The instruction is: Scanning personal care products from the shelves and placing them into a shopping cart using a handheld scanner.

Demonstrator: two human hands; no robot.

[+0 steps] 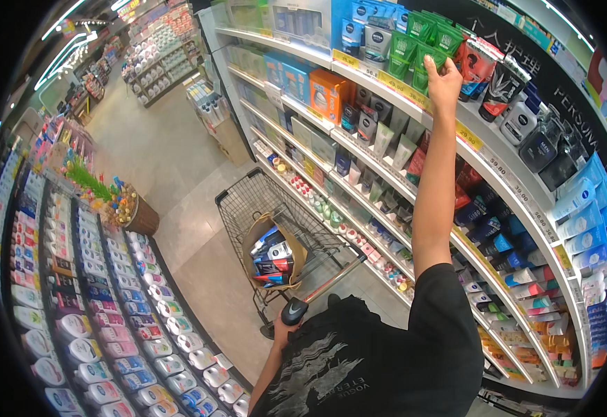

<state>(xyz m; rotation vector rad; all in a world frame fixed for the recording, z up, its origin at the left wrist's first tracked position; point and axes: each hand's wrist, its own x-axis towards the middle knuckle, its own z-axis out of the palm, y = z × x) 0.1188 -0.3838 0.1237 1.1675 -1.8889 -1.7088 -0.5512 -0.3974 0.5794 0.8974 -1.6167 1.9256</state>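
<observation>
My right hand (443, 78) reaches up to the top shelf, its thumb and fingers on a green men's face-wash tube (421, 70) in the front row. More green tubes (402, 53) stand beside and behind it, with Nivea tubes (377, 44) on their left and a black-and-red tube (502, 92) on the right. Low in the view, my left hand (289, 324) is at the end of the handle of a wire shopping cart (241, 208); the black handle cap partly hides its fingers. In the cart stands an open brown paper bag (298, 250) holding several tubes and packages (276, 253).
Price-tagged shelves (387, 164) of cosmetics curve along the right. Another shelf rack (142, 313) with many bottles lines the left, near a basket planter (143, 216) with decorations. A small display stand (222, 130) is beyond the cart, on the tiled floor (189, 224).
</observation>
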